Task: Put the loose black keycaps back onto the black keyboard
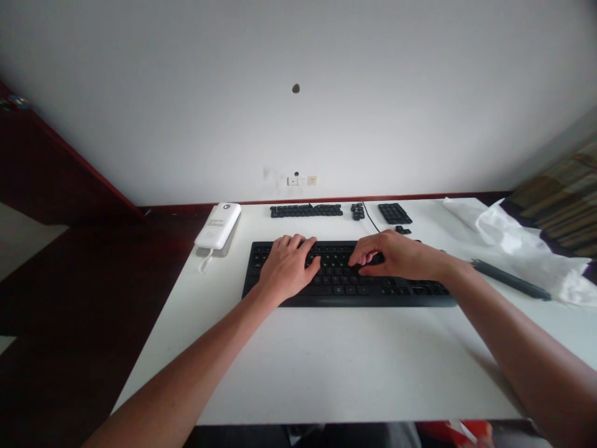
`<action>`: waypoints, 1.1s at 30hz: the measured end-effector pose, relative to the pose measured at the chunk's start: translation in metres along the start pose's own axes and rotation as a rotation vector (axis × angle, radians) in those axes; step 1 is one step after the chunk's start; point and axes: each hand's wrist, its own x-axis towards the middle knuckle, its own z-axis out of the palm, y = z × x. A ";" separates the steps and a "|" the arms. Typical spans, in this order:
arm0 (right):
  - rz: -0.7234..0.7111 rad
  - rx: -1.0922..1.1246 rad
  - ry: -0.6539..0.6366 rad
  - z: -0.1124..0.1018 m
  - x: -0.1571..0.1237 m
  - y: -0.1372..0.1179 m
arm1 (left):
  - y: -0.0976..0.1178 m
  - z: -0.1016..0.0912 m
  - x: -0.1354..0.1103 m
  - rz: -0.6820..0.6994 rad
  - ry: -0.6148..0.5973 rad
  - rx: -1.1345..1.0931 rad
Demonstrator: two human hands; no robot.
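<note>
A black keyboard lies on the white table, its long side toward me. My left hand rests over its left half with the fingers spread and the thumb apart, holding nothing. Over the middle keys, my right hand has its fingers curled, with index finger and thumb bent down to the keys. What sits between those fingertips, if anything, is too dark to make out. Behind the keyboard stand rows of loose black keycaps, a small cluster of keycaps and a block of number-pad keycaps.
On the left lies a white power bank with a short cable. A dark, bar-shaped object and crumpled white plastic are on the right. A thin black cable runs behind the keyboard. The wall borders the table's far edge.
</note>
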 end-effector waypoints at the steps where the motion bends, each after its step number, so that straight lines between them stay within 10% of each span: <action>1: 0.009 0.008 -0.007 0.001 0.000 0.000 | 0.000 0.000 0.000 -0.001 0.000 0.001; 33: 0.024 0.005 -0.013 0.005 0.000 -0.006 | -0.001 0.000 0.002 0.005 -0.009 0.003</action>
